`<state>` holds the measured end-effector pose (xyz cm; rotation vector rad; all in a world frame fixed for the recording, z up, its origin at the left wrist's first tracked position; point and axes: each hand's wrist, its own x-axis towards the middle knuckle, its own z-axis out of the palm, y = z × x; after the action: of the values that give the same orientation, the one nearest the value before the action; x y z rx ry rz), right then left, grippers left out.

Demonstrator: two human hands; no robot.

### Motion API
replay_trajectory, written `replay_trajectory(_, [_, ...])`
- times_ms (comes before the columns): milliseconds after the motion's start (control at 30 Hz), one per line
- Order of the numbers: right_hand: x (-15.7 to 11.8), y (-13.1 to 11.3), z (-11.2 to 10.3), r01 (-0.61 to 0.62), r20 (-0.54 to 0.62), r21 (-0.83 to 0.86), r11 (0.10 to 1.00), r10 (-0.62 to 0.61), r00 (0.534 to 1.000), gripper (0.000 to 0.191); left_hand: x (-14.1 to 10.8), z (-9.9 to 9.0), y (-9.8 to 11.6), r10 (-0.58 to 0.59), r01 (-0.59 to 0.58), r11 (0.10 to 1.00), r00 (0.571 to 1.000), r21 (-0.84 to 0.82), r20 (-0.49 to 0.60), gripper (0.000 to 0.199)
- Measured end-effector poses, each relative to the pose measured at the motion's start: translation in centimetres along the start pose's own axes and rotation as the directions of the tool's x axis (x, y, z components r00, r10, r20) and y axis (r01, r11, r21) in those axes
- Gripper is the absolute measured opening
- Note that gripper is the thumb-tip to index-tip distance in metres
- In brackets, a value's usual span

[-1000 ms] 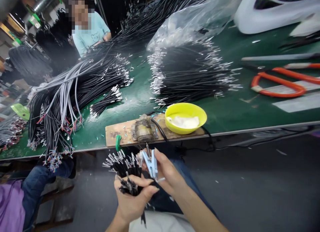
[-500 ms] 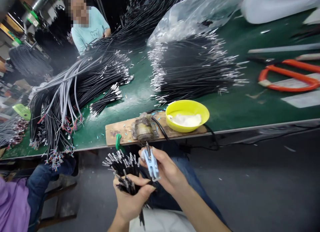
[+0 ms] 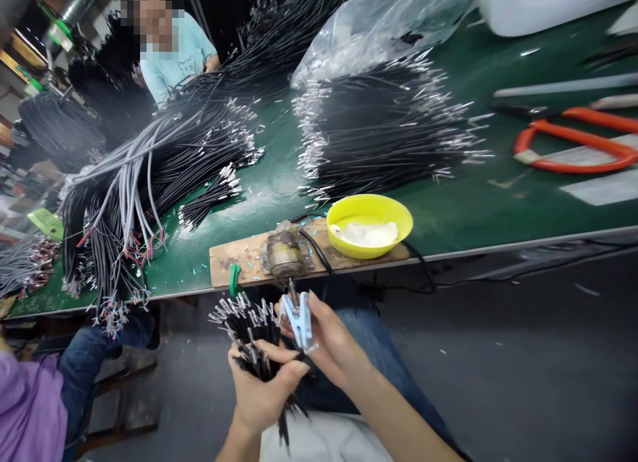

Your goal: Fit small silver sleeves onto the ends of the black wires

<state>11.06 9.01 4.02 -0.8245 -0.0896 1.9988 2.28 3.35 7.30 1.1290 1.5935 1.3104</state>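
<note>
My left hand (image 3: 264,385) is closed round a bundle of thin black cables (image 3: 252,322). Their silvery stripped ends fan out upward, and a few tails hang below the fist. Just right of it, my right hand (image 3: 326,336) has its fingers closed about a light-blue plastic clothespin (image 3: 300,322), whose legs point down toward my left thumb. The clothespin sits at the tip of a thin metal shaft (image 3: 292,288) that comes from a small motor (image 3: 286,250) at the bench edge. Exactly where the fingertips press behind the clothespin is hidden.
The motor stands on a wooden board (image 3: 234,259) beside a yellow bowl (image 3: 371,246) holding white material. Behind lie a wide stack of cut black cables (image 3: 383,129), a small bundle (image 3: 209,199) and orange-handled scissors (image 3: 573,149). A co-worker (image 3: 179,50) sits across the bench.
The clothespin has turned slightly and now shows its two spread legs more squarely. Both hands stay nearly in place. The camera view has shifted a little.
</note>
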Motion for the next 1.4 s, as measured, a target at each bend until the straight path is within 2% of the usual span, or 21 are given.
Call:
replay_trajectory(133, [-0.1,0.0,-0.6,-0.002,0.007,0.022,1.000,0.002,1.000,0.042,-0.2,0.1,-0.6,-0.002,0.002,1.000,1.000,-0.031,-0.030,0.018])
replay_trajectory(267, [-0.6,-0.1,-1.7,0.033,0.040,0.037,0.999,-0.035,0.999,0.040,-0.3,-0.6,-2.3,-0.089,0.093,0.988,0.995,-0.120,0.034,0.016])
replay_trajectory(433, [-2.1,0.9,-3.6,0.164,0.097,-0.198,0.966,-0.147,0.984,0.041,-1.5,-1.5,-4.4,-0.239,0.271,0.935,0.958,-0.230,0.158,0.022])
replay_trajectory(567, [-2.9,2.0,-5.5,0.269,0.185,-0.409,0.872,-0.210,0.960,0.036,-2.5,-1.2,-5.4,-0.304,0.360,0.891,0.925,-0.277,0.227,0.036])
replay_trajectory(667, [-3.1,2.3,-6.2,0.360,0.295,-0.459,0.812,-0.243,0.924,0.030,-2.7,-1.0,-5.4,-0.330,0.414,0.841,0.902,-0.348,0.277,0.040])
replay_trajectory(733, [-3.3,2.0,-6.0,0.436,0.378,-0.484,0.759,-0.268,0.886,0.028,-2.7,-1.1,-5.2,-0.322,0.433,0.813,0.891,-0.388,0.320,0.041])
replay_trajectory(833, [-3.9,1.3,-5.1,0.560,0.477,-0.549,0.621,-0.317,0.820,0.017,-2.7,-1.3,-4.7,-0.338,0.466,0.801,0.870,-0.376,0.360,0.041])
replay_trajectory(867, [-4.0,1.2,-4.7,0.586,0.488,-0.571,0.574,-0.337,0.805,0.011,-2.7,-1.4,-4.4,-0.360,0.479,0.801,0.865,-0.359,0.350,0.041])
replay_trajectory(933, [-4.3,1.0,-4.2,0.595,0.462,-0.607,0.527,-0.375,0.803,0.015,-2.5,-1.4,-3.9,-0.396,0.487,0.810,0.865,-0.326,0.308,0.040])
replay_trajectory(1000, [-4.4,1.2,-3.9,0.532,0.401,-0.598,0.600,-0.351,0.846,0.020,-2.3,-1.3,-3.4,-0.374,0.453,0.835,0.883,-0.312,0.283,0.042])
replay_trajectory(1067, [-4.3,1.6,-4.0,0.384,0.363,-0.502,0.775,-0.214,0.907,0.025,-2.2,-1.3,-2.9,-0.306,0.372,0.885,0.918,-0.281,0.252,0.045])
replay_trajectory(1133, [-3.9,1.9,-4.1,0.183,0.368,-0.366,0.912,-0.039,0.929,0.031,-2.3,-1.3,-2.6,-0.241,0.279,0.937,0.952,-0.209,0.189,0.041])
replay_trajectory(1200, [-3.2,1.6,-4.1,0.080,0.333,-0.272,0.959,0.016,0.943,0.033,-2.5,-1.3,-2.6,-0.198,0.211,0.969,0.974,-0.129,0.107,0.035])
replay_trajectory(1233, [-2.9,1.3,-3.9,0.085,0.292,-0.256,0.963,-0.007,0.956,0.032,-2.6,-1.4,-2.6,-0.182,0.189,0.976,0.980,-0.105,0.079,0.032])
replay_trajectory(1300, [-2.2,0.4,-3.4,0.176,0.204,-0.280,0.944,-0.121,0.972,0.034,-2.6,-1.5,-2.7,-0.155,0.158,0.984,0.987,-0.085,0.042,0.030])
replay_trajectory(1400, [-1.5,-0.6,-2.2,0.316,0.203,-0.371,0.873,-0.256,0.945,0.042,-2.3,-1.5,-2.3,-0.107,0.108,0.991,0.994,-0.086,0.013,0.025])
